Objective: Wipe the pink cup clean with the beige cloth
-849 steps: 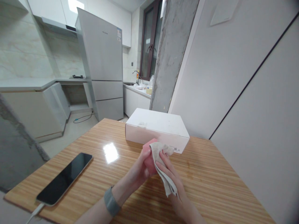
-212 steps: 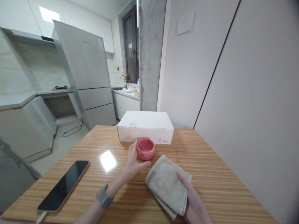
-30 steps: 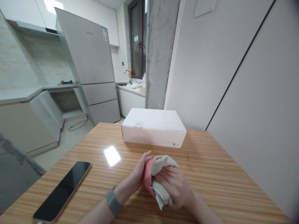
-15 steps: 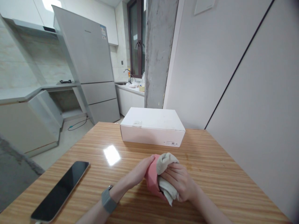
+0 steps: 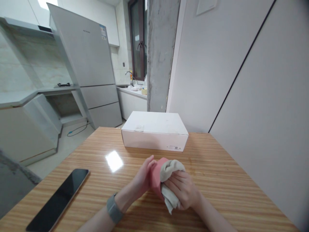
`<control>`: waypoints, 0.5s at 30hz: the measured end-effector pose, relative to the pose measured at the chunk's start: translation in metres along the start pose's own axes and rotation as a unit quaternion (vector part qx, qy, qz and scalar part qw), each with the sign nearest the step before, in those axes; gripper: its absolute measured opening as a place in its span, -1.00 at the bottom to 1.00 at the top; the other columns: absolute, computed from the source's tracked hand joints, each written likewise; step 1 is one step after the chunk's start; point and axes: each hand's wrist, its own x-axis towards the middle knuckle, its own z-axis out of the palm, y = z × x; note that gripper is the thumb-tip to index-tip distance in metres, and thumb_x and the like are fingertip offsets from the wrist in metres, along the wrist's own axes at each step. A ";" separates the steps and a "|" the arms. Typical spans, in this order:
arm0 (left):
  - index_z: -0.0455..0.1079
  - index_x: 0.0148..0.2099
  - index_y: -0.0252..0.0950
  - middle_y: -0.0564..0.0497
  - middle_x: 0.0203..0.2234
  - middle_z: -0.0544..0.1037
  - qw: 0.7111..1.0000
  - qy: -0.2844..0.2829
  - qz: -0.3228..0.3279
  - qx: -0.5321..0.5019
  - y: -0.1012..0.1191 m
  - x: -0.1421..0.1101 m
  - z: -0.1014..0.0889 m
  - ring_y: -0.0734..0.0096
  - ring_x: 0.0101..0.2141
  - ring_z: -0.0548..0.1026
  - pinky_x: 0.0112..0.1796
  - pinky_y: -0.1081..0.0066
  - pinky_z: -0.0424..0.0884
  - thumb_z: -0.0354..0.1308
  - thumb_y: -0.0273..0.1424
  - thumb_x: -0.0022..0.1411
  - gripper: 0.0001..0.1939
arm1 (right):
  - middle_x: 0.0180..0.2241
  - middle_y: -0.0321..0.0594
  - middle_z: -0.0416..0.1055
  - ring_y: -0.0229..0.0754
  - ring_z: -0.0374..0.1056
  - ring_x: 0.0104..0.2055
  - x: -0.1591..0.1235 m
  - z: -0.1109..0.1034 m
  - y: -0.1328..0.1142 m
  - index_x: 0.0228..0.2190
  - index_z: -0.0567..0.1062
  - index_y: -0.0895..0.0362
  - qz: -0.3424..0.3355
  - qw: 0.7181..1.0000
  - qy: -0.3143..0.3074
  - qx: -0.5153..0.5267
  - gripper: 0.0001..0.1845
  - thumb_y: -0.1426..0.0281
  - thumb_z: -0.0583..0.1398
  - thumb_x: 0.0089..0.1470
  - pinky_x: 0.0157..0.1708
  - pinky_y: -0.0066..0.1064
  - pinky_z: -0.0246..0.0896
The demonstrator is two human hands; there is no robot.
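A small pink bowl (image 5: 156, 175) is held tipped on its side just above the wooden table (image 5: 217, 180). My left hand (image 5: 142, 178) wraps round its left side, and a grey watch band sits on that wrist. My right hand (image 5: 184, 190) grips a beige cloth (image 5: 169, 172) and presses it into the bowl's opening. The cloth's loose end hangs below my right fingers. Most of the bowl's inside is hidden by the cloth.
A closed white box (image 5: 154, 130) lies on the table just beyond my hands. A dark phone (image 5: 58, 198) lies face up near the front left edge. A grey wall runs along the table's right side. A fridge (image 5: 91, 67) and kitchen counters stand behind.
The bowl has turned a little in my left hand while my right hand keeps the cloth pressed inside it. Seven seconds ago bowl and cloth rested apart on the table.
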 end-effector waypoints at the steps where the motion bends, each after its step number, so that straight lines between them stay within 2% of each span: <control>1: 0.52 -0.24 -0.42 -0.09 -0.39 0.59 1.000 0.017 -0.008 0.018 0.000 -0.001 0.000 0.27 -0.28 0.49 -0.03 0.30 0.26 0.01 -0.08 0.25 -0.52 | -0.40 0.02 0.56 -0.06 0.48 -0.34 0.002 0.002 -0.003 -0.19 0.48 0.32 -0.012 1.000 0.002 0.005 -0.49 0.33 -0.17 0.23 -0.27 -0.26 0.34; 3: 0.51 -0.21 -0.41 -0.08 -0.35 0.60 0.997 0.030 -0.014 0.074 0.002 -0.003 0.000 0.26 -0.23 0.49 0.01 0.30 0.22 0.05 -0.10 0.24 -0.55 | -0.39 0.02 0.56 -0.07 0.47 -0.35 0.006 0.004 -0.007 -0.22 0.49 0.33 -0.019 1.000 0.004 0.013 -0.48 0.33 -0.18 0.23 -0.30 -0.28 0.35; 5: 0.51 -0.17 -0.39 -0.07 -0.24 0.59 0.987 0.025 0.009 0.157 0.004 -0.004 -0.001 0.24 -0.12 0.45 0.08 0.30 0.15 0.06 -0.12 0.25 -0.58 | -0.40 0.02 0.55 -0.07 0.46 -0.35 0.008 0.005 -0.009 -0.23 0.49 0.33 -0.013 1.000 0.006 0.020 -0.46 0.32 -0.20 0.23 -0.31 -0.27 0.34; 8: 0.50 -0.14 -0.34 -0.06 -0.13 0.56 0.952 0.003 0.082 0.295 0.007 -0.004 -0.005 0.23 -0.04 0.40 0.14 0.29 0.08 0.02 -0.12 0.28 -0.59 | -0.46 0.00 0.53 -0.09 0.43 -0.41 0.005 0.003 -0.007 -0.27 0.50 0.32 -0.033 0.999 -0.003 0.026 -0.43 0.33 -0.23 0.25 -0.37 -0.28 0.32; 10: 0.49 -0.12 -0.31 -0.06 -0.10 0.54 0.931 -0.001 0.109 0.347 0.008 -0.006 -0.008 0.21 0.00 0.38 0.16 0.28 0.05 -0.01 -0.11 0.29 -0.58 | -0.50 -0.03 0.51 -0.11 0.40 -0.46 0.002 0.000 -0.003 -0.29 0.50 0.31 -0.055 0.998 -0.018 0.027 -0.43 0.34 -0.24 0.26 -0.42 -0.30 0.30; 12: 0.49 -0.10 -0.29 -0.07 -0.07 0.53 0.928 0.010 0.124 0.351 0.008 -0.008 -0.011 0.18 0.05 0.35 0.18 0.27 0.01 0.02 -0.11 0.27 -0.60 | -0.49 -0.03 0.51 -0.11 0.40 -0.45 0.001 -0.002 0.000 -0.28 0.50 0.31 -0.061 0.997 -0.034 0.024 -0.45 0.36 -0.22 0.26 -0.41 -0.30 0.31; 15: 0.48 -0.05 -0.27 -0.10 0.00 0.50 0.946 0.040 0.139 0.289 0.006 -0.011 -0.015 0.13 0.18 0.22 0.20 0.27 -0.05 0.14 -0.13 0.18 -0.61 | -0.42 -0.02 0.54 -0.09 0.43 -0.36 0.003 -0.004 0.005 -0.21 0.48 0.31 -0.043 0.998 -0.047 0.005 -0.54 0.39 -0.15 0.24 -0.33 -0.28 0.33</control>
